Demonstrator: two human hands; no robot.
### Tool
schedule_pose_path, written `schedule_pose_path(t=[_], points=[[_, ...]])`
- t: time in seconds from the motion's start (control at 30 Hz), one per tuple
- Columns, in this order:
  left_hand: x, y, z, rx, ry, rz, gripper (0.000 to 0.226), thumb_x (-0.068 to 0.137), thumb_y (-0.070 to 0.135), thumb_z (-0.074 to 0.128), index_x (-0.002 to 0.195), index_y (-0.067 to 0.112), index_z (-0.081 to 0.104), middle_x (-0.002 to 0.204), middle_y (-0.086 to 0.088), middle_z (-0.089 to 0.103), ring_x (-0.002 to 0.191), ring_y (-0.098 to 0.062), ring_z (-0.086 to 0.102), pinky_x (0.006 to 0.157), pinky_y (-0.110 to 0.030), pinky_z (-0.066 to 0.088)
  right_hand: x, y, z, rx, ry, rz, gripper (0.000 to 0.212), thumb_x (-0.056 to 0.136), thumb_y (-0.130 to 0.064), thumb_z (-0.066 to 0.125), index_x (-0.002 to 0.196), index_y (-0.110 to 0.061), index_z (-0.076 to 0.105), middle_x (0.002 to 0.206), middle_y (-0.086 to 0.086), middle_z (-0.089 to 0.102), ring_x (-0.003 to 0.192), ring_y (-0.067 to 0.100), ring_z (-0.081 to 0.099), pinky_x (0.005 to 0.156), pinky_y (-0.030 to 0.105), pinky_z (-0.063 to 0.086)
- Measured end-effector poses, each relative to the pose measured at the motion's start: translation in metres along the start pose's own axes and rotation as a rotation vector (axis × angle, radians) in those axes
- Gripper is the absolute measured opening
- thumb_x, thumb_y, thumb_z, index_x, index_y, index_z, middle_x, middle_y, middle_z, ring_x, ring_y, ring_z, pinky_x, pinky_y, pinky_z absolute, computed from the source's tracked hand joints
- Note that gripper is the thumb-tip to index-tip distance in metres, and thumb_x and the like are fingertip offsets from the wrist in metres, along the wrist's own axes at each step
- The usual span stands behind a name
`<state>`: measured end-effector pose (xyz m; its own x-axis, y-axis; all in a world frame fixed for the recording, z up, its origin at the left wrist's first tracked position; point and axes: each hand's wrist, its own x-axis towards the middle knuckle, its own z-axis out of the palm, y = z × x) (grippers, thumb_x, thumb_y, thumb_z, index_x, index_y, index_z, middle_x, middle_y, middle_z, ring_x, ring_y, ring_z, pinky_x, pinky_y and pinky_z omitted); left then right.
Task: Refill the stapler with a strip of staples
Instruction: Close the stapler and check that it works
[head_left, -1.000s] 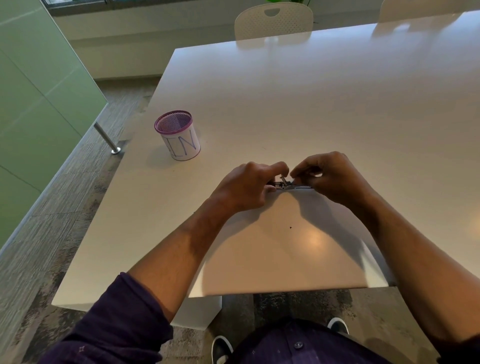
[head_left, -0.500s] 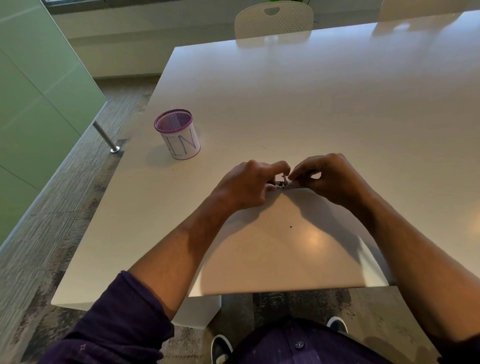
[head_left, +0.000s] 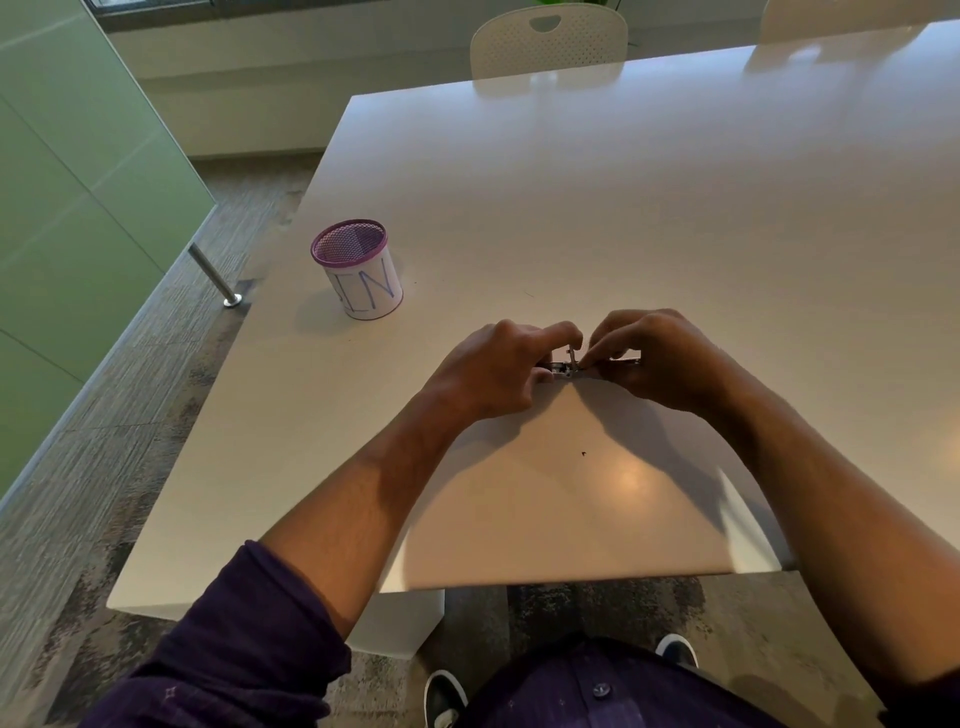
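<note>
A small metal stapler (head_left: 565, 367) lies on the white table (head_left: 623, 208), mostly hidden between my two hands. My left hand (head_left: 498, 366) grips its left end, thumb and forefinger curled over it. My right hand (head_left: 652, 356) pinches the right part, where a thin metal piece (head_left: 621, 359) sticks out past my fingers. A short upright metal part rises at the stapler's middle. I cannot tell whether a staple strip is in the pinch.
A purple-rimmed mesh pen cup (head_left: 358, 267) with a white label stands to the left on the table. White chairs (head_left: 548, 39) sit at the far edge. A green glass partition (head_left: 67, 208) and a metal post (head_left: 213, 275) are left of the table.
Both hands stay on the stapler at the same spot. My right fingers have shifted slightly along it, and a thin metal end again shows to their right.
</note>
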<state>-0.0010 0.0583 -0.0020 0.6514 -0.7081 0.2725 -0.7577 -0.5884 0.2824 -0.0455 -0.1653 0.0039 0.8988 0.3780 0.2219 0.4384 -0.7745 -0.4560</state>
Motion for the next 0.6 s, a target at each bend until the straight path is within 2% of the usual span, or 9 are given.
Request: schedule_pose_path(t=[0.17, 0.23, 0.33, 0.5, 0.6], points=[[-0.001, 0.0, 0.001, -0.01, -0.005, -0.004, 0.051, 0.084, 0.007, 0.074, 0.127, 0.026, 0.053, 0.095, 0.002, 0.077, 0.076, -0.027, 0.071, 0.066, -0.042, 0.061, -0.011, 0.013, -0.021, -0.116, -0.04, 0.033, 0.011, 0.08, -0.036, 0.077, 0.09, -0.031, 0.078, 0.099, -0.012, 0.06, 0.086, 0.006, 0.059, 0.076, 0.029, 0.056], [-0.001, -0.001, 0.001, -0.009, -0.002, 0.005, 0.049, 0.084, 0.008, 0.074, 0.126, 0.025, 0.053, 0.093, 0.003, 0.077, 0.074, -0.027, 0.07, 0.065, -0.042, 0.061, -0.018, 0.019, -0.035, -0.156, -0.025, 0.1, 0.017, 0.077, -0.043, 0.08, 0.086, -0.029, 0.077, 0.099, -0.014, 0.058, 0.085, 0.004, 0.059, 0.077, 0.035, 0.057], [0.0, -0.002, 0.002, -0.007, -0.007, 0.02, 0.048, 0.085, 0.007, 0.073, 0.125, 0.025, 0.055, 0.094, 0.002, 0.076, 0.075, -0.027, 0.069, 0.065, -0.042, 0.06, -0.024, 0.025, -0.047, -0.154, 0.0, 0.167, 0.03, 0.073, -0.049, 0.082, 0.095, -0.029, 0.074, 0.101, -0.014, 0.061, 0.082, 0.005, 0.063, 0.077, 0.041, 0.058], [0.002, -0.003, 0.006, 0.022, -0.016, 0.107, 0.053, 0.086, 0.009, 0.073, 0.134, 0.028, 0.058, 0.095, -0.003, 0.072, 0.073, -0.025, 0.064, 0.061, -0.041, 0.059, -0.022, 0.018, -0.036, -0.134, -0.089, 0.197, 0.051, 0.076, -0.041, 0.085, 0.122, -0.03, 0.066, 0.109, -0.012, 0.068, 0.087, 0.005, 0.065, 0.081, 0.04, 0.059], [0.002, -0.006, 0.013, 0.114, -0.057, 0.17, 0.061, 0.087, 0.005, 0.069, 0.139, 0.035, 0.057, 0.1, -0.006, 0.062, 0.076, -0.021, 0.056, 0.056, -0.038, 0.055, -0.019, 0.016, -0.027, -0.162, -0.094, 0.165, 0.052, 0.078, -0.037, 0.084, 0.126, -0.03, 0.064, 0.11, -0.012, 0.07, 0.089, 0.008, 0.066, 0.079, 0.04, 0.06]])
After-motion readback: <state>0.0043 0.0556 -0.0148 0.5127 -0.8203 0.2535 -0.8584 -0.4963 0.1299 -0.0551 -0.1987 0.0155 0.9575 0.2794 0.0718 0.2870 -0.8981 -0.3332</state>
